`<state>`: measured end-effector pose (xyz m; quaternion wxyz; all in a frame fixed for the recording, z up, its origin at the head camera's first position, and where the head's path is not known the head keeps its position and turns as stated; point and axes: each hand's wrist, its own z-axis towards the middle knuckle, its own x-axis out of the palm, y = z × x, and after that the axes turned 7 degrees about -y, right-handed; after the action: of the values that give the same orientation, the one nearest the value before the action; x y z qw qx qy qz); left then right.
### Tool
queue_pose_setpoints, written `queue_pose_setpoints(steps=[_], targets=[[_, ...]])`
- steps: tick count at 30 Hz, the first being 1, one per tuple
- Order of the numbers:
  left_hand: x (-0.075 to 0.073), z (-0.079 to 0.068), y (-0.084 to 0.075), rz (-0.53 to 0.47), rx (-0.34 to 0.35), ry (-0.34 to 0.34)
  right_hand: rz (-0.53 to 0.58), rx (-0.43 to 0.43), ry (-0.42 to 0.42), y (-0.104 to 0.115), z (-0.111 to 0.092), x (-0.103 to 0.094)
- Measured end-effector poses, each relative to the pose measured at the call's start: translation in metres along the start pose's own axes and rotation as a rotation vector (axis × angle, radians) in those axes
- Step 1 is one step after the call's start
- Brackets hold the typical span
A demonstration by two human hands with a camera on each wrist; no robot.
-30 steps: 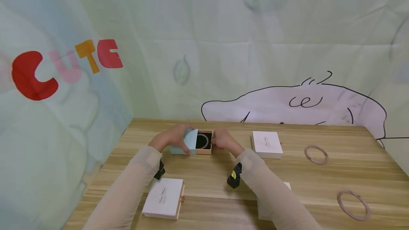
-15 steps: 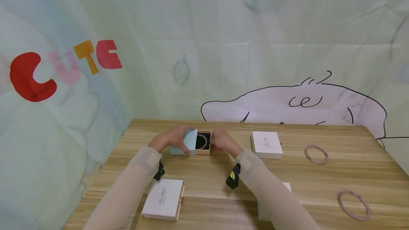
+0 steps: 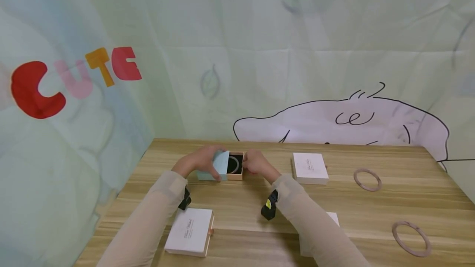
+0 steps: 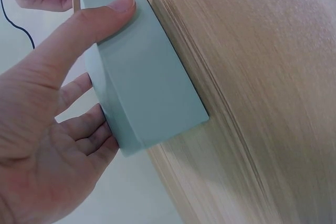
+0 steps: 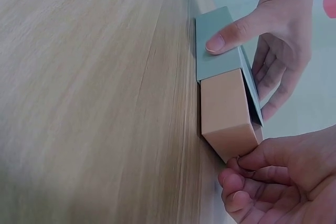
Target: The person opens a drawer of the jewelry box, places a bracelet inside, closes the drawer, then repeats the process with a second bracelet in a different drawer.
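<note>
A light blue drawer-style jewelry box (image 3: 221, 161) lies on the table's far left part, its peach drawer (image 5: 226, 100) partly slid out to the right. Inside, on black lining, a bangle (image 3: 237, 165) shows in part; the blue sleeve covers the rest. My left hand (image 3: 202, 160) grips the sleeve, thumb on the near side and fingers on the far side. At the drawer's right end my right hand (image 3: 257, 162) has curled fingers, with thumb and forefinger pinching a thin pull tab (image 5: 240, 165), mostly hidden by the fingertips.
White lettered boxes stand at the front left (image 3: 190, 232) and back right (image 3: 310, 168). Another white box (image 3: 306, 245) is half hidden under the right sleeve. Two pinkish bangles lie at right, one farther back (image 3: 367, 179), one nearer (image 3: 411, 238). A printed cloth hangs behind.
The drawer has slid slightly left into the blue sleeve, and my right hand has moved left with it. My left hand has stayed in place on the box.
</note>
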<state>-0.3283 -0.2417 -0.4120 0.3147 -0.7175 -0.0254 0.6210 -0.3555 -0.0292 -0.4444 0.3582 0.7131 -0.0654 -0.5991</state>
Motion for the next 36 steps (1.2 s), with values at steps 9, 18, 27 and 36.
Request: queue_pose_setpoints(steps=[9,18,27,36], targets=[[0.000,-0.001,-0.001,0.010,-0.013,0.003,0.000,0.025,-0.026,0.014,-0.011,-0.002],[0.000,0.000,0.000,0.006,0.002,0.003,0.034,0.032,-0.032,0.013,-0.007,0.001],[-0.001,0.001,-0.001,0.008,0.008,-0.001,0.050,0.021,-0.040,0.012,-0.006,0.003],[-0.001,0.000,-0.002,0.003,0.002,0.001,0.071,0.032,-0.040,0.011,-0.004,0.007]])
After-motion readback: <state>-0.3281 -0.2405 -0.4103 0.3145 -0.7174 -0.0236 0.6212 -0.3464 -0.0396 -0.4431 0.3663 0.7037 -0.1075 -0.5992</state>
